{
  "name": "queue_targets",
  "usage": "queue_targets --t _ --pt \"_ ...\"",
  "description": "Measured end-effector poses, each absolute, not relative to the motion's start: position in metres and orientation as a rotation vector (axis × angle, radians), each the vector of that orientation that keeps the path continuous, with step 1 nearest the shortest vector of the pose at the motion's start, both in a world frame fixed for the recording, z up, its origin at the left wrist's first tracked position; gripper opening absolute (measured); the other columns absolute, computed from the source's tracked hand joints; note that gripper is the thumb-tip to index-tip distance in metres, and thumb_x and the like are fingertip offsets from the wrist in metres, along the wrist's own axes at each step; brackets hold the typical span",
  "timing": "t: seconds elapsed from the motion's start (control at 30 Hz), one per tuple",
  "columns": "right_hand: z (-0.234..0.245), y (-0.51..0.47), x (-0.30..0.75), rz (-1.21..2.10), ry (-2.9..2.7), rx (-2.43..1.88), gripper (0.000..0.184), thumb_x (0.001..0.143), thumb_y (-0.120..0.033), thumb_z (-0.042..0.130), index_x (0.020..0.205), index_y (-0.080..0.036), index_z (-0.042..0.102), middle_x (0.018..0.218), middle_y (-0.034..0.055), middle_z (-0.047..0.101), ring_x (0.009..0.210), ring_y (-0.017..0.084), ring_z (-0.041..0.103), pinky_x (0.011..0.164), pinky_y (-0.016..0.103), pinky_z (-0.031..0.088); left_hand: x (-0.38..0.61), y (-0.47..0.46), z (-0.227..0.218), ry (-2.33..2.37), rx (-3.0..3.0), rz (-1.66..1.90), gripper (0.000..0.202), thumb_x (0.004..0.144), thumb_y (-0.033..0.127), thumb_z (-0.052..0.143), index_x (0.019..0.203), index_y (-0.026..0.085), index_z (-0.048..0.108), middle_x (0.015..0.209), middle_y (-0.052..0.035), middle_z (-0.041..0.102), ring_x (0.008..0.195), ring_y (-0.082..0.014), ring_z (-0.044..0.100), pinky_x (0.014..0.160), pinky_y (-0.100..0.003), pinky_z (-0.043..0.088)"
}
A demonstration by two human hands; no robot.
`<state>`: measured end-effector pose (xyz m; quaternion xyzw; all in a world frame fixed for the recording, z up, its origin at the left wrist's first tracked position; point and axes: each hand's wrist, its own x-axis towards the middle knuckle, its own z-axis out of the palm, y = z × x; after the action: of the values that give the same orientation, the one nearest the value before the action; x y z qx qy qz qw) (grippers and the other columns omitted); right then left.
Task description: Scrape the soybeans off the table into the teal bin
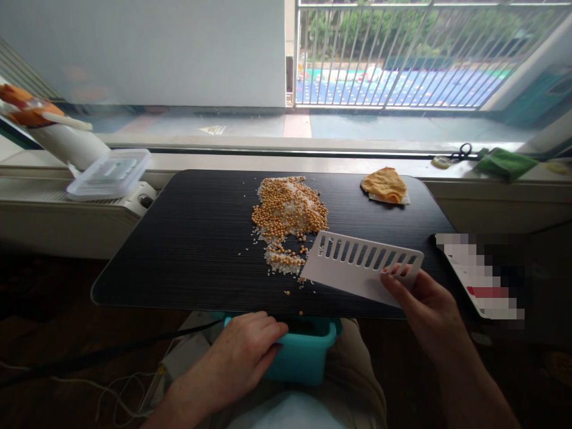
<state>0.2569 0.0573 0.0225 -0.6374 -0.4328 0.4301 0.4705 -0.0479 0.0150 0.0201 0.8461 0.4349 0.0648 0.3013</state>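
Observation:
My right hand grips a white slotted plastic scraper by its right end. The scraper is tilted over the black tabletop, its left edge beside a small clump of white rice grains mixed with a few soybeans. Just beyond lies a larger heap of yellow soybeans with rice among them. Below the table's front edge, my left hand is closed on the rim of a turquoise plastic bin at my lap. The bin's inside is mostly hidden. Two loose soybeans lie near the front edge.
A folded yellow cloth rests at the table's back right. Along the sill are a green cloth and black-handled scissors. A clear plastic box sits at left. Cables trail at lower left.

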Motion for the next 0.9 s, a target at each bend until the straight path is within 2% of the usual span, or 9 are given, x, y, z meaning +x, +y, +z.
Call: queue_targets --t 0.2,0.4,0.67,0.9 --pt "0.028 0.049 0.258 1.041 -1.000 -1.590 0.029 0.068 -0.048 0.082 0.082 -0.024 0.074 0.082 0.0030 0.074 0.077 0.019 0.068 0.068 0.025 0.057 -0.048 0.015 0.022 1.141 2.273 0.162 0.017 0.089 0.005 0.060 0.101 0.017 0.064 0.086 -0.0024 0.065 0.079 -0.0214 0.060 0.070 -0.031 0.042" --pt "0.023 0.042 0.266 1.056 -1.035 -1.596 0.028 0.069 -0.047 0.081 0.083 -0.023 0.075 0.083 0.0054 0.075 0.077 0.023 0.070 0.069 0.030 0.059 -0.050 0.012 0.017 1.155 2.265 0.183 0.017 0.090 0.008 0.057 0.102 0.018 0.063 0.088 -0.0025 0.065 0.081 -0.0219 0.060 0.071 -0.031 0.042" --pt "0.022 0.034 0.266 1.166 -1.124 -1.561 0.025 0.073 -0.045 0.078 0.087 -0.024 0.076 0.083 0.0047 0.075 0.074 0.020 0.068 0.068 0.027 0.057 -0.049 0.014 0.020 1.142 2.258 0.208 0.017 0.090 0.007 0.055 0.100 0.017 0.064 0.084 -0.0026 0.064 0.077 -0.0220 0.060 0.069 -0.031 0.042" --pt "0.027 0.043 0.252 1.225 -1.260 -1.473 0.023 0.077 -0.044 0.075 0.086 -0.023 0.075 0.082 0.0041 0.074 0.072 0.018 0.066 0.066 0.025 0.055 -0.054 0.007 0.020 1.174 2.271 0.229 0.017 0.089 0.008 0.054 0.099 0.017 0.064 0.087 -0.0040 0.065 0.080 -0.0240 0.061 0.072 -0.034 0.044"
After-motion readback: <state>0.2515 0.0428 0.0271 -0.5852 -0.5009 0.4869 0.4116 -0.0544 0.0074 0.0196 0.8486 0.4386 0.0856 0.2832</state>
